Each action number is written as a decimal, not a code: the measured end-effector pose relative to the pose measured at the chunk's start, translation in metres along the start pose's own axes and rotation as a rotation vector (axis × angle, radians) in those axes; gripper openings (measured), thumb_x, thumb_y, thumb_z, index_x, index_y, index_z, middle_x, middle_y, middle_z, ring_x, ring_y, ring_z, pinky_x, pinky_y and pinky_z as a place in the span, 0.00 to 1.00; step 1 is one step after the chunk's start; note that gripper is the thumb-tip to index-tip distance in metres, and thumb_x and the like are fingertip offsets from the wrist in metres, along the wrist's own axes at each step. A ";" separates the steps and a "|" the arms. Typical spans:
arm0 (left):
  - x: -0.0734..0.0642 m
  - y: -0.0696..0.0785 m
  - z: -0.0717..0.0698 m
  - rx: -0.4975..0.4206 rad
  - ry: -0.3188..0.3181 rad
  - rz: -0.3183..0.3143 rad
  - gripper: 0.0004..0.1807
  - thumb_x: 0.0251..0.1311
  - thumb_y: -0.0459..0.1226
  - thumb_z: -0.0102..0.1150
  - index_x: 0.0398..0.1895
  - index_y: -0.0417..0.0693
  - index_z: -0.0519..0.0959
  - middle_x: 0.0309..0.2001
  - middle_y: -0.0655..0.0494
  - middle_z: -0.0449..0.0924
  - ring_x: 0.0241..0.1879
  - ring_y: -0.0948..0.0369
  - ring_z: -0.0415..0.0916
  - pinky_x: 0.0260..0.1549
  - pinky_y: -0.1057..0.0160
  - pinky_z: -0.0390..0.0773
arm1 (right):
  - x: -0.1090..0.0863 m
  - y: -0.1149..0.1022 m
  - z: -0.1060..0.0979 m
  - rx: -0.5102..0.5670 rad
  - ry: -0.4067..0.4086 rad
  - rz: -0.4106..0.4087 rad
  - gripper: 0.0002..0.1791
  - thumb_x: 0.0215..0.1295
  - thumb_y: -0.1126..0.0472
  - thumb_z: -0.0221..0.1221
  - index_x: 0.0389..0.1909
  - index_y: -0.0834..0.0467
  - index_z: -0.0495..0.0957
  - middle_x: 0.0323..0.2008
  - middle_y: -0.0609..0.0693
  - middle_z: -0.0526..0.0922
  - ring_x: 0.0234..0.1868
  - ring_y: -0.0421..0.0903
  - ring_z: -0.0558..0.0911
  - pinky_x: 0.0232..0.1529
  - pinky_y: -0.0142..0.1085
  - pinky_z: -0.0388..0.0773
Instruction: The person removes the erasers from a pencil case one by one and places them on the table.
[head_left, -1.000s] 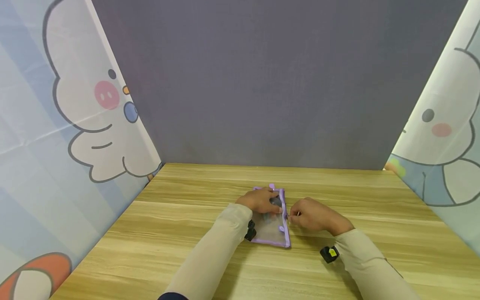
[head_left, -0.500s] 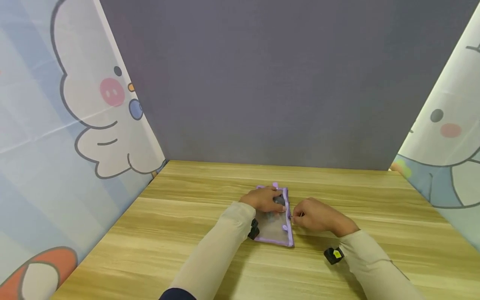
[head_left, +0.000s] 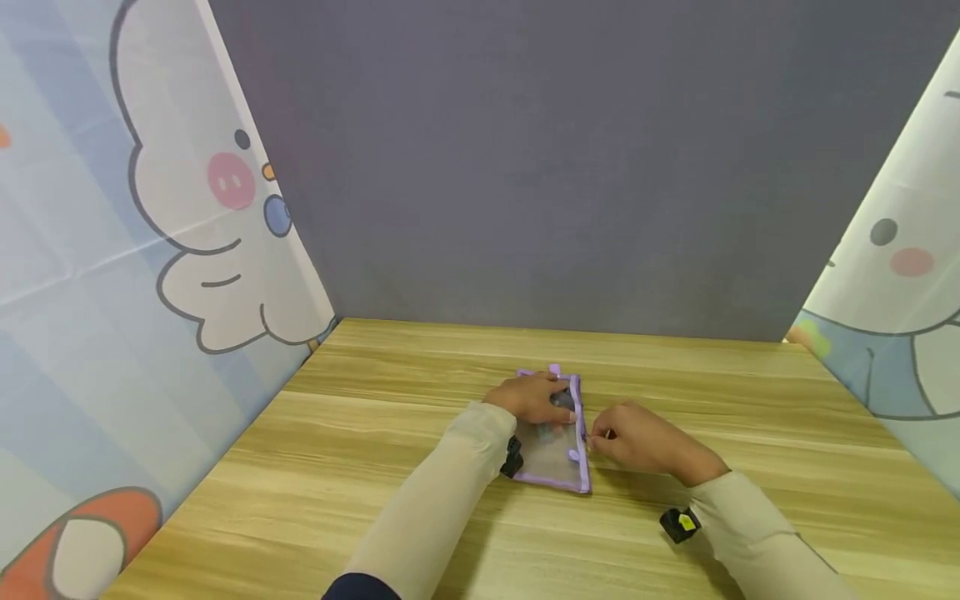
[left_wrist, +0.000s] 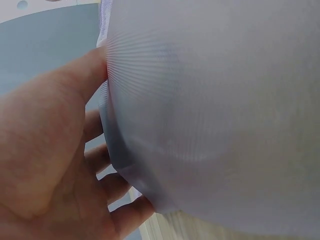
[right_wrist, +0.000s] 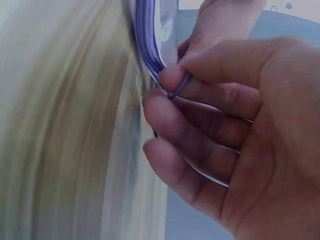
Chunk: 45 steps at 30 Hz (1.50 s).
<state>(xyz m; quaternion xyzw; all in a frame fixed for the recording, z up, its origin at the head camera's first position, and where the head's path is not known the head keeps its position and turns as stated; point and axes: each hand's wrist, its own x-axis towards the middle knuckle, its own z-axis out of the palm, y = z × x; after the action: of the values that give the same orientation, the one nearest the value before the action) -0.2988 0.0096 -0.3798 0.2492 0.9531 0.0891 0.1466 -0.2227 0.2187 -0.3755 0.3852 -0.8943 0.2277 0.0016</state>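
A see-through mesh zipper pouch (head_left: 546,465) with purple trim lies flat on the table. A dark item (head_left: 562,400) shows through its mesh near the far end; its kind is not clear. My left hand (head_left: 528,398) rests across the pouch with fingers spread. In the left wrist view its thumb and fingertips press the mesh (left_wrist: 215,100), which puckers by the thumb. Beside the right edge, my right hand (head_left: 637,437) pinches the purple zipper pull (right_wrist: 181,86) between thumb and fingers. The purple zipper (right_wrist: 146,35) runs up from that pull in the right wrist view.
The pouch lies on a wood-grain table (head_left: 315,467) backed by a dark grey panel (head_left: 525,167). Cartoon-printed cloth hangs at the left (head_left: 75,333) and right (head_left: 892,292). One small purple tab (head_left: 554,369) sticks out past the pouch's far edge.
My right hand has shifted slightly toward the near end of the pouch, still pinching the zipper pull. The left hand stays on the pouch. The head view has turned a little left.
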 end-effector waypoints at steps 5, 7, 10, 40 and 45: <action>0.002 0.001 -0.001 0.003 -0.001 -0.008 0.41 0.65 0.66 0.52 0.79 0.69 0.58 0.79 0.63 0.49 0.76 0.56 0.50 0.69 0.48 0.59 | -0.007 -0.001 -0.001 0.041 -0.031 0.011 0.12 0.69 0.63 0.61 0.25 0.49 0.82 0.20 0.34 0.72 0.21 0.31 0.68 0.23 0.30 0.68; 0.002 0.001 -0.001 0.014 0.001 -0.014 0.41 0.65 0.66 0.51 0.79 0.69 0.57 0.79 0.64 0.49 0.76 0.56 0.50 0.68 0.48 0.59 | -0.009 -0.002 -0.002 0.053 -0.044 0.025 0.12 0.69 0.63 0.61 0.25 0.49 0.82 0.20 0.34 0.72 0.21 0.31 0.68 0.23 0.30 0.68; 0.000 0.000 -0.002 0.020 -0.002 -0.018 0.41 0.65 0.66 0.51 0.79 0.70 0.57 0.79 0.64 0.49 0.76 0.56 0.50 0.68 0.48 0.60 | -0.010 -0.005 -0.004 0.076 -0.066 0.053 0.10 0.70 0.61 0.61 0.27 0.49 0.83 0.22 0.35 0.74 0.21 0.32 0.69 0.23 0.31 0.69; -0.002 0.000 -0.001 -0.009 -0.020 0.023 0.41 0.67 0.65 0.49 0.80 0.67 0.55 0.80 0.60 0.47 0.76 0.54 0.49 0.70 0.46 0.57 | -0.023 -0.018 -0.014 0.361 -0.278 0.051 0.10 0.67 0.60 0.62 0.24 0.53 0.85 0.24 0.40 0.80 0.20 0.32 0.69 0.20 0.29 0.68; -0.002 -0.005 -0.002 -0.037 -0.029 0.052 0.43 0.65 0.65 0.52 0.80 0.66 0.55 0.80 0.58 0.46 0.76 0.54 0.49 0.70 0.48 0.57 | -0.022 -0.017 -0.013 0.355 -0.292 0.111 0.10 0.66 0.61 0.61 0.25 0.52 0.85 0.25 0.44 0.83 0.19 0.33 0.69 0.19 0.28 0.66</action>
<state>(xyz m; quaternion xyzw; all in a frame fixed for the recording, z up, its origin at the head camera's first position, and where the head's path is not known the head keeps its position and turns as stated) -0.2995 0.0041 -0.3787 0.2723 0.9424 0.1071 0.1624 -0.1980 0.2293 -0.3608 0.3587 -0.8508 0.3228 -0.2080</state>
